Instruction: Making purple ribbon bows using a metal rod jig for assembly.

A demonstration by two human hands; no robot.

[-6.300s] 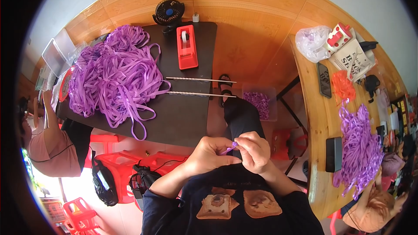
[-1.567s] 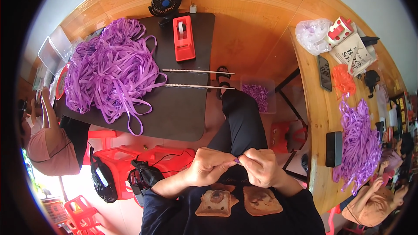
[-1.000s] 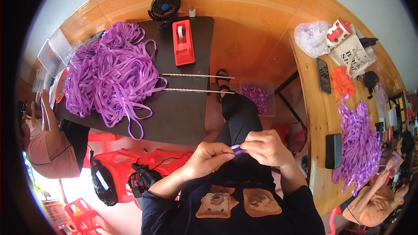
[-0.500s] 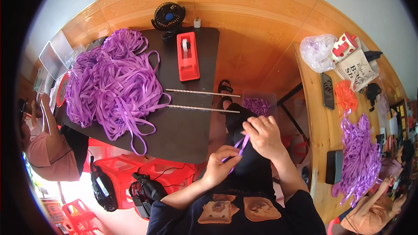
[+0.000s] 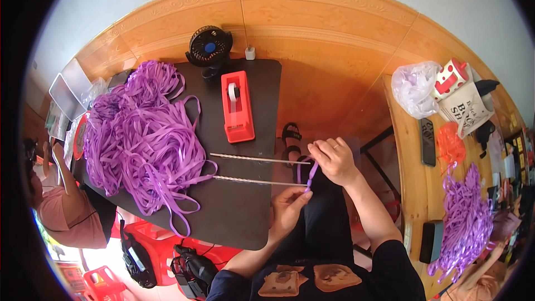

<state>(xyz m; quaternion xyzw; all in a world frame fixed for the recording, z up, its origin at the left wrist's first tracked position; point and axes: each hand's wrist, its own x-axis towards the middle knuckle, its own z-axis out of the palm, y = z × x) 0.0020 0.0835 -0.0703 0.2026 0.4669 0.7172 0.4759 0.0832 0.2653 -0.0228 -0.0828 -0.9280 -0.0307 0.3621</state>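
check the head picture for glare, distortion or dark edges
Head view: the fisheye bows the orange wall panelling into an arch, and the corners go black; head view, lower left: glare washes out the area beside the red stool; head view, centre: the held purple ribbon looks fairly sharp.

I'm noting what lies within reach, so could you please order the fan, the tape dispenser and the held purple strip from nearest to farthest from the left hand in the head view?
1. Purple strip: in the left hand's grip.
2. Red tape dispenser: ahead and left, on the dark table.
3. Black fan: beyond the dispenser, toward the far edge.
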